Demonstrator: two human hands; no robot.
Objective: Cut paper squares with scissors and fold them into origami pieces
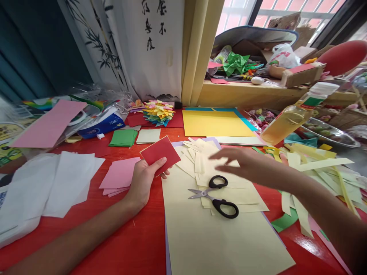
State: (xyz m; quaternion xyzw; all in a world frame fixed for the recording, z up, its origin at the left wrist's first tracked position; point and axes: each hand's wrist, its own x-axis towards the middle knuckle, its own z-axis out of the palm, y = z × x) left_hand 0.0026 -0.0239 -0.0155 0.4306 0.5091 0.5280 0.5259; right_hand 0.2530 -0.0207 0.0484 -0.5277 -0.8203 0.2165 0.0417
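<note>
Between thumb and fingers, my left hand (146, 177) grips a stack of red paper squares (161, 153), tilted above the table. My right hand (239, 160) hovers over cream paper strips (197, 158), fingers stretched out and holding nothing. Below it, black-handled scissors (213, 194) lie with blades apart on cut cream paper pieces, which rest on a large cream sheet (223, 244). Pink paper squares (119, 173) are piled just left of my left hand. Farther back sit green squares (123, 137) and pale cream squares (148, 135).
White sheets (69, 183) lie at left, near a blue packet (101, 124). A colourful folded-paper pile (159, 112) and yellow sheet (218, 122) are at the back. At right, a bottle (298, 114) leans above scattered paper scraps (323, 172) and a metal dish (344, 139).
</note>
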